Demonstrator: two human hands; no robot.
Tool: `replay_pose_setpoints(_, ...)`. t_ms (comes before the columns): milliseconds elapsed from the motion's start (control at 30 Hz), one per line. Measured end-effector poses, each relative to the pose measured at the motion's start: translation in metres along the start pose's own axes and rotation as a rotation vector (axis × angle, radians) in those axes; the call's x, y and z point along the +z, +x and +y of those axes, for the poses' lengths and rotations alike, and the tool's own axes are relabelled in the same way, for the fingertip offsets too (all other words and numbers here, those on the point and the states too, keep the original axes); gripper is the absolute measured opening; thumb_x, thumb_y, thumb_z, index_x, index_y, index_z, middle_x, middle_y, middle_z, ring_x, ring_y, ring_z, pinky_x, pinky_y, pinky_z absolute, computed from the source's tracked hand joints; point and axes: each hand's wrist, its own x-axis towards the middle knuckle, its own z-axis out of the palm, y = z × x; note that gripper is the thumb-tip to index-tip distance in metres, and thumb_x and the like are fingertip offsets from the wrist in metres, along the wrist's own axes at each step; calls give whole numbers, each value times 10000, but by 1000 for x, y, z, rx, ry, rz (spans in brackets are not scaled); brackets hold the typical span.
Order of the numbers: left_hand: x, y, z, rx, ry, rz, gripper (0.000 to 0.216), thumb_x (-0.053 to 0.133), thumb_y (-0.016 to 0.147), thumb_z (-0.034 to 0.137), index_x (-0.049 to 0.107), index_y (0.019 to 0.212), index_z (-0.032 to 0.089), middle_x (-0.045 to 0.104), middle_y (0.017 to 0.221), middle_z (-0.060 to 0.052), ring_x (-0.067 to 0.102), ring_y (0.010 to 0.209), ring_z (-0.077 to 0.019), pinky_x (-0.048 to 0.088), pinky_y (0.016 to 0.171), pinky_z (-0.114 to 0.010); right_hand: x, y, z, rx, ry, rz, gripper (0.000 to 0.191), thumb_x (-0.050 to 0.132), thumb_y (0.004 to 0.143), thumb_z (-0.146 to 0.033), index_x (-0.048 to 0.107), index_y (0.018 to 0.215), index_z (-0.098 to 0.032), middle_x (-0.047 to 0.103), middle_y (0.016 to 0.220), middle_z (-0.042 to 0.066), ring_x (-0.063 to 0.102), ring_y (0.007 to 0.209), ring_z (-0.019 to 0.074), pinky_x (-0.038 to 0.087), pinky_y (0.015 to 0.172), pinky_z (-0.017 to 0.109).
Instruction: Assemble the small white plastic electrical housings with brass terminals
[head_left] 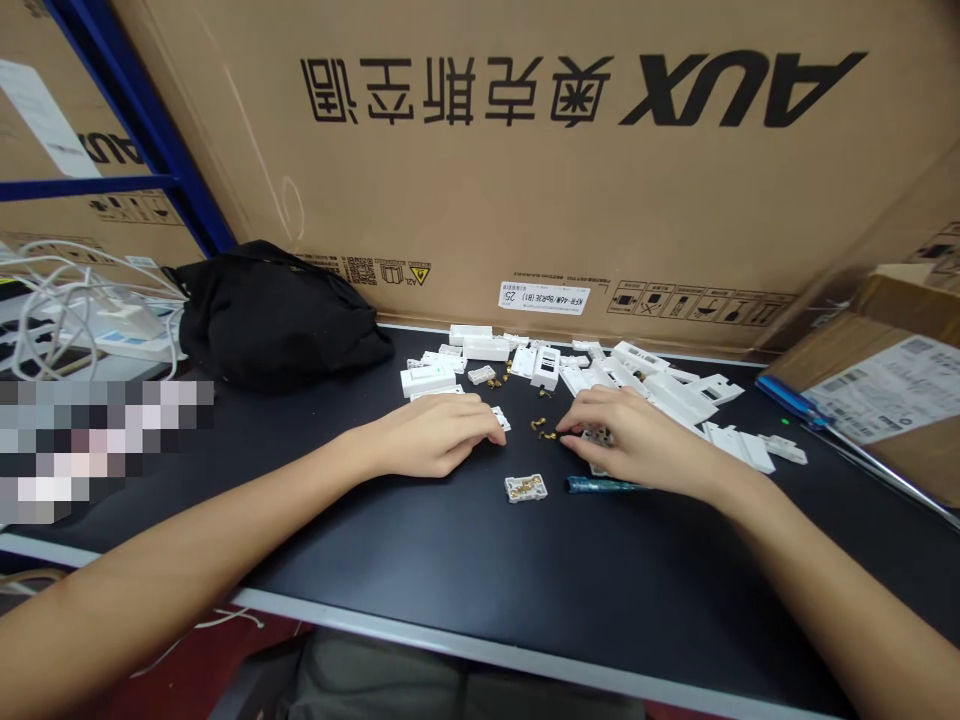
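Note:
My left hand [442,435] rests low over the black table, fingers loosely bent and thumb apart. Nothing shows in its grasp; a small white plastic piece [501,418] lies just beyond its fingertips. Opposite it, my right hand [634,435] has thumb and index finger slightly apart beside a small brass contact piece [548,436]. Another white plastic piece [598,438] is partly hidden under that hand. Between the hands and nearer me sits a small white plastic base [526,488] with brass parts in it. A teal-handled tool [600,485] lies partly beneath my right hand.
White plastic housings [486,348] and covers [679,395] are heaped along the back. A large cardboard box [450,200] walls off the far side. A black bag [277,315] and white cables [82,310] are at left. A blue-handled screwdriver [795,400] leans by the right carton [877,380].

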Motion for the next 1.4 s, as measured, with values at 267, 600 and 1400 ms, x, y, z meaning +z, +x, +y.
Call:
replay_pose_setpoints(267,-4,-1,-1,42,-81,-10,306,434,999,51,653,1148,203,720,1125,-63,670,1023,-185,519,899,-305,5,26,16,116,-160,84,322,520,976,-280,742,1165,-144,741,1123,154,674,1032,311,496,893,442)
replay_pose_setpoints(600,-6,-3,-1,25,-51,7,310,480,895,36,642,1111,189,709,1071,-62,672,940,-185,509,862,-308,-5,51,7,49,-107,-94,159,575,845,-169,730,856,-199,746,813,31,647,715,185,431,660,301)
replay_pose_setpoints(1400,-4,-2,-6,-167,148,27,251,482,899,108,687,1004,207,730,973,-21,668,812,-186,465,704,-288,-3,85,7,-61,-80,-134,246,535,842,-153,759,934,-197,766,912,54,668,790,198,449,707,323)
